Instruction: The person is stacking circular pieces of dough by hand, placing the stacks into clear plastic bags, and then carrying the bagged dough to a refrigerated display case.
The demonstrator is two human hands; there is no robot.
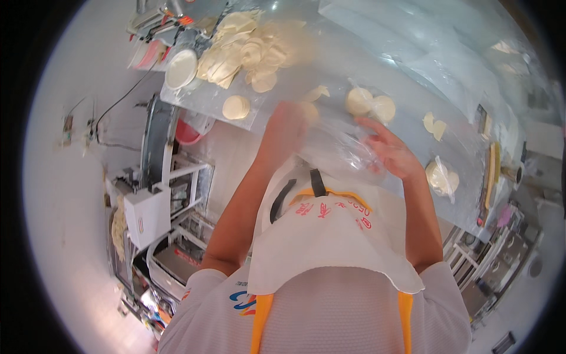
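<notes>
Right hand (392,150): fingers spread apart, laid against clear film; whether they pinch it, I cannot tell.
Left hand (289,121): blurred; its grip cannot be told.
Clear film (345,144): thin, glossy and crumpled, between the two hands.
Dough discs (371,105): flat, round, pale and smooth, just beyond the right hand's fingertips, partly under shiny plastic.
Disc stack (236,107): round, neat-edged, just left of the left hand.
Dough scraps (434,125): curved offcuts, right of the right hand.
Wrapped discs (442,180): in creased clear plastic, farther right and nearer the body.
Worktop (407,79): smooth, grey and reflective, under and beyond both hands.
Dough pile (230,50): floppy, overlapping sheets and rounds, beyond the left hand to its left.
Tub (181,68): round white top, beside that pile.
Wooden sticks (491,177): long and slim, well right of the right hand.
Rack (191,177): white bars, below and left of the left hand.
Wall (71,224): plain, pale, far left of the left hand.
</notes>
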